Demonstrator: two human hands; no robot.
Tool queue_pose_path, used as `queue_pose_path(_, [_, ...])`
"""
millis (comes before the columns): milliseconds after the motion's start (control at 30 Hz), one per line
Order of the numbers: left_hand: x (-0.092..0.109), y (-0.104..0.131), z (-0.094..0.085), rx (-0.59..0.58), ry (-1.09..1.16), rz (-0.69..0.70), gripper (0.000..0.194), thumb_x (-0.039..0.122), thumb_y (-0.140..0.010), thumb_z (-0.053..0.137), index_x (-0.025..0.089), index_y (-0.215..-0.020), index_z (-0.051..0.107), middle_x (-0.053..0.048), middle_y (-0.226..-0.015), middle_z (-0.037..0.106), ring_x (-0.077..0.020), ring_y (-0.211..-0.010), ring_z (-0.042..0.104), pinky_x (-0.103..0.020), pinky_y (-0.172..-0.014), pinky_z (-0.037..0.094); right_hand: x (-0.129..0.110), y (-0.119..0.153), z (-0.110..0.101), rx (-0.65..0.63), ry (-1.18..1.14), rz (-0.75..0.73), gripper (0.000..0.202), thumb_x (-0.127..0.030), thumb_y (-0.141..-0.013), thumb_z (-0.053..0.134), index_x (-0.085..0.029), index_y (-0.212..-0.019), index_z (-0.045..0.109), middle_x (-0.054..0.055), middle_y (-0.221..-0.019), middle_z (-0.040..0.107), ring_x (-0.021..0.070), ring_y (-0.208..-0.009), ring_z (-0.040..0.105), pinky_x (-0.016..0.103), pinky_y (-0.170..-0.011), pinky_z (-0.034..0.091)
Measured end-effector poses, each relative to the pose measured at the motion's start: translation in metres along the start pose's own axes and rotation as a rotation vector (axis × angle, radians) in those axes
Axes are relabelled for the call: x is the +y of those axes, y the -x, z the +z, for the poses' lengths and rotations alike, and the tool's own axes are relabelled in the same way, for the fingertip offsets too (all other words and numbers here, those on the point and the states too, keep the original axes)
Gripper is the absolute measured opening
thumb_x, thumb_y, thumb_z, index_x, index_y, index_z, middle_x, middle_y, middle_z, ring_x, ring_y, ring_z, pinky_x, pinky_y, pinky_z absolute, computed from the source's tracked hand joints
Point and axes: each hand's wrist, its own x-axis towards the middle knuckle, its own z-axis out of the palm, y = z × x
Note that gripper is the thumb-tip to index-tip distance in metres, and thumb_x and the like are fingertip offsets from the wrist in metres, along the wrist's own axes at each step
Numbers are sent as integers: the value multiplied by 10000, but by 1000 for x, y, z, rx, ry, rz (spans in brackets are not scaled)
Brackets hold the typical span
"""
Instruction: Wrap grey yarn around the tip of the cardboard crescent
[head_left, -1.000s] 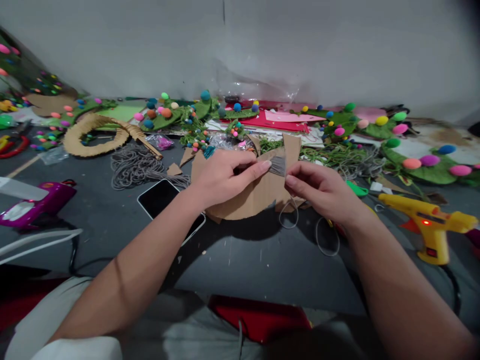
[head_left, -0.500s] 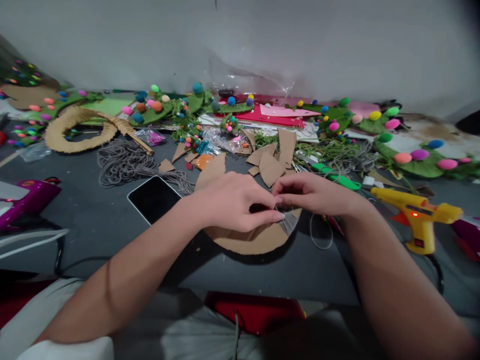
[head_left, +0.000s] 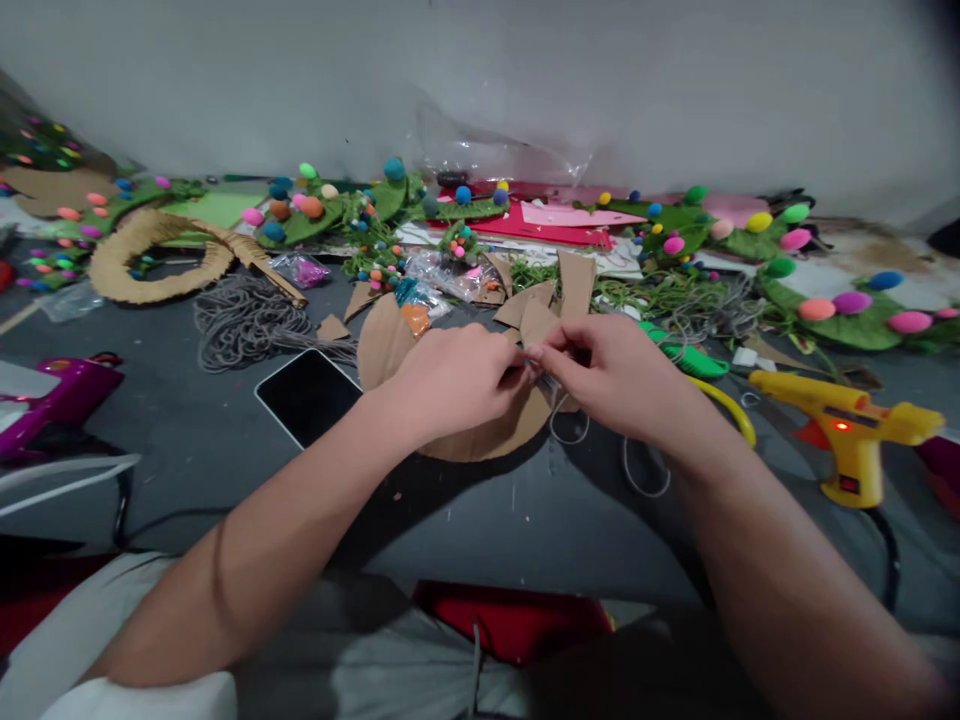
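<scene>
Over the dark table, my left hand point(head_left: 465, 385) is closed at the rim of a round cardboard piece point(head_left: 480, 440), its fingertips pinched near grey cord wound on the rim. Touching those fingertips, my right hand point(head_left: 611, 370) pinches the thin grey cord point(head_left: 555, 400), which hangs in a loop below. The cardboard's upper left part shows beside my left hand; much of the rest is hidden under the hands. Another loop of cord point(head_left: 643, 478) lies on the table to the right.
A phone point(head_left: 307, 395) and a grey cord pile point(head_left: 251, 325) lie left. A yellow glue gun point(head_left: 851, 430) stands right, a purple one point(head_left: 64, 400) far left. Cardboard scraps point(head_left: 577, 285), a green tool point(head_left: 690, 355) and a wrapped ring point(head_left: 161, 285) lie farther back.
Both hands and the round cardboard have shifted up and slightly left. The cardboard's upper left part shows more, and a cord loop now hangs under my right hand.
</scene>
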Motion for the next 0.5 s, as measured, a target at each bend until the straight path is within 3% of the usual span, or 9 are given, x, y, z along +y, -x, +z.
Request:
queue_pose_path(133, [-9, 0, -6, 51, 124, -55, 407, 462, -978, 467, 218, -745, 694, -50, -680, 677, -193, -596, 555, -319, -526, 251, -2, 7, 0, 51, -55, -92, 200, -309, -948, 587, -180, -855, 708, 14, -692, 668, 126, -587, 536, 268, -537, 377])
queue_pose_path(500, [-13, -3, -12, 184, 258, -114, 423, 479, -978, 493, 207, -702, 662, -20, -694, 663, -169, -618, 512, -318, -568, 269, 7, 16, -5, 129, 90, -305, 122, -205, -924, 587, -223, -989, 690, 30, -855, 693, 152, -685, 588, 294, -639, 432])
